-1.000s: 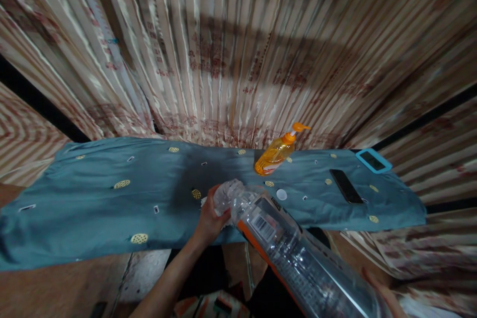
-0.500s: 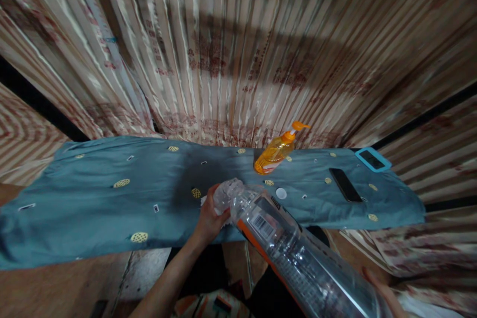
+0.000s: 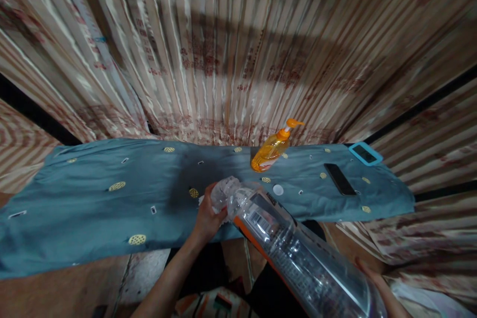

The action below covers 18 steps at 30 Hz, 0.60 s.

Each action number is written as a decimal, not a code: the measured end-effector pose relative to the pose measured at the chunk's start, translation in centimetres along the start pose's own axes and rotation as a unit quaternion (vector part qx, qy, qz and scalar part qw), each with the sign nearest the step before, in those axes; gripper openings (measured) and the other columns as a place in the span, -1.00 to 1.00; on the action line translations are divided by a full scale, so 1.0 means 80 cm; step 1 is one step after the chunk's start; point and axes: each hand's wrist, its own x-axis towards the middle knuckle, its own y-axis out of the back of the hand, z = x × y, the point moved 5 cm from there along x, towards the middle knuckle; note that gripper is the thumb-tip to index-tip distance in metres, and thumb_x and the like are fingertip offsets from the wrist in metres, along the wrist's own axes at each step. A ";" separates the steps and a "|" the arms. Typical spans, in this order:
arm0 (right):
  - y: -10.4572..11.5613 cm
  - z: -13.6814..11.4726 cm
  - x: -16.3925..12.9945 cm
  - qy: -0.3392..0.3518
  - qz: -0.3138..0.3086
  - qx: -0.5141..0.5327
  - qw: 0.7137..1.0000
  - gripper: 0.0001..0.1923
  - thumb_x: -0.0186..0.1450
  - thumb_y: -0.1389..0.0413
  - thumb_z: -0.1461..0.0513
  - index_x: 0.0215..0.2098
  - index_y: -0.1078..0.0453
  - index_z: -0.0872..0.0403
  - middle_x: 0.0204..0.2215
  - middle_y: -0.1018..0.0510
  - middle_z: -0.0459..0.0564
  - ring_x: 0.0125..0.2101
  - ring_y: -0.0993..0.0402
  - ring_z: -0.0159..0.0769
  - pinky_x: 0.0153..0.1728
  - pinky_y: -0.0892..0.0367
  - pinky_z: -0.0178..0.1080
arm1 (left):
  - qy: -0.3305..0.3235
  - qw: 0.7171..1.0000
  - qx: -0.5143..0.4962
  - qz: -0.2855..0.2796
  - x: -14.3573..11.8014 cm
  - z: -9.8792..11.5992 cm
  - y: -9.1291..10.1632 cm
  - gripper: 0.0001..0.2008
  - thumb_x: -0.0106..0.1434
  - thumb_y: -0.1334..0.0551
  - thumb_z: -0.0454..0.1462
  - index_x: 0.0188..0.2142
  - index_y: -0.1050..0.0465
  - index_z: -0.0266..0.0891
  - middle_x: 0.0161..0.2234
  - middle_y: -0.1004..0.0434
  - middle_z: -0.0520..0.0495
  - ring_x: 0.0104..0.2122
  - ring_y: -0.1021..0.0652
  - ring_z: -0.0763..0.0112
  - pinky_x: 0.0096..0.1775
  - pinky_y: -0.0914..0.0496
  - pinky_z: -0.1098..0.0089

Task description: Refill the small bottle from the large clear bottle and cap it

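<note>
My left hand [image 3: 207, 216] is closed around a small clear plastic container [image 3: 224, 193] above the cloth; whether it is a cup or a small bottle I cannot make out. Something white with a ragged edge [image 3: 201, 202] shows beside those fingers. A large clear plastic bottle [image 3: 298, 246] with an orange-and-clear label lies tilted across the front, its neck end at the small container. At its base, lower right, my right hand [image 3: 372, 278] grips the side, mostly hidden behind the bottle. A round white cap [image 3: 278, 189] lies on the cloth to the right of the bottle's neck.
A pump bottle of orange-yellow liquid [image 3: 269, 154] stands near the back edge of the table under a teal cloth [image 3: 89, 198]. To the right are a black phone [image 3: 340, 179] and a blue-framed device [image 3: 365, 153]. A striped curtain [image 3: 223, 59] hangs behind.
The whole view has shifted slightly, so the table things appear a little further left. Both hands keep their holds, and the bottle stays tilted against the small container.
</note>
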 end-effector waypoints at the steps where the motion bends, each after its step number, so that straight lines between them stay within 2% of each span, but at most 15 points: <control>1: 0.000 0.007 -0.003 -0.003 -0.002 0.006 1.000 -0.57 0.40 -0.20 0.00 0.13 -0.43 0.05 0.09 -0.55 0.08 0.02 -0.54 -0.12 0.00 -0.52 0.06 | 0.000 1.000 0.003 0.002 0.000 -0.001 0.000 -0.38 0.08 -0.40 -0.18 0.11 -0.29 -0.20 -0.02 -0.62 -0.19 -0.02 -0.64 0.05 0.09 -0.54 0.03; 4: 0.000 0.021 -0.010 -0.011 -0.007 0.024 1.000 -0.71 0.41 -0.16 -0.03 -0.11 -0.57 -0.05 -0.05 -0.66 -0.02 0.06 -0.57 -0.07 0.04 -0.53 0.07 | 0.002 1.000 0.006 0.004 0.001 -0.003 0.000 -0.39 0.08 -0.38 -0.19 0.10 -0.28 -0.21 -0.01 -0.61 -0.20 -0.03 -0.64 0.05 0.09 -0.53 0.03; 6: 0.000 0.025 -0.012 -0.013 -0.010 0.035 0.999 -0.73 0.39 -0.16 -0.06 -0.26 -0.61 -0.14 -0.17 -0.70 -0.09 0.08 -0.57 0.00 0.04 -0.55 0.07 | 0.009 1.000 0.002 0.002 0.001 -0.004 0.000 -0.39 0.08 -0.37 -0.19 0.11 -0.27 -0.22 -0.01 -0.61 -0.20 -0.03 -0.64 0.06 0.10 -0.52 0.03; 8: -0.001 0.025 -0.012 -0.013 -0.012 0.043 0.999 -0.74 0.35 -0.19 -0.08 -0.29 -0.63 -0.17 -0.22 -0.72 -0.10 0.11 -0.57 0.06 0.02 -0.58 0.07 | 0.015 1.000 0.008 0.006 0.002 -0.004 0.000 -0.39 0.08 -0.37 -0.20 0.11 -0.27 -0.22 -0.01 -0.61 -0.20 -0.02 -0.64 0.06 0.11 -0.51 0.02; 12: -0.003 0.017 -0.006 -0.012 -0.002 0.053 0.999 -0.70 0.32 -0.20 -0.11 -0.17 -0.64 -0.17 -0.21 -0.71 -0.09 0.13 -0.56 0.09 -0.03 -0.62 0.09 | 0.004 1.000 0.022 0.003 0.001 0.001 0.001 -0.40 0.08 -0.38 -0.21 0.11 -0.28 -0.21 -0.01 -0.61 -0.19 -0.03 -0.64 0.07 0.09 -0.52 0.03; 15: -0.005 0.001 -0.010 -0.017 0.004 0.048 0.999 -0.60 0.28 -0.26 -0.09 0.02 -0.59 -0.17 -0.06 -0.69 -0.07 0.20 -0.49 0.12 0.03 -0.59 0.12 | -0.002 1.000 0.023 -0.001 0.002 0.003 0.001 -0.40 0.08 -0.37 -0.23 0.11 -0.27 -0.21 -0.02 -0.61 -0.18 -0.05 -0.64 0.07 0.08 -0.52 0.03; 18: -0.007 -0.026 -0.033 -0.033 0.011 0.028 0.999 -0.40 0.24 -0.31 -0.01 0.24 -0.43 -0.24 0.08 -0.63 -0.11 0.25 -0.44 0.09 0.12 -0.54 0.12 | 0.004 1.000 0.023 0.000 0.002 0.004 0.002 -0.40 0.07 -0.37 -0.24 0.11 -0.27 -0.20 -0.03 -0.62 -0.17 -0.06 -0.64 0.08 0.08 -0.52 0.03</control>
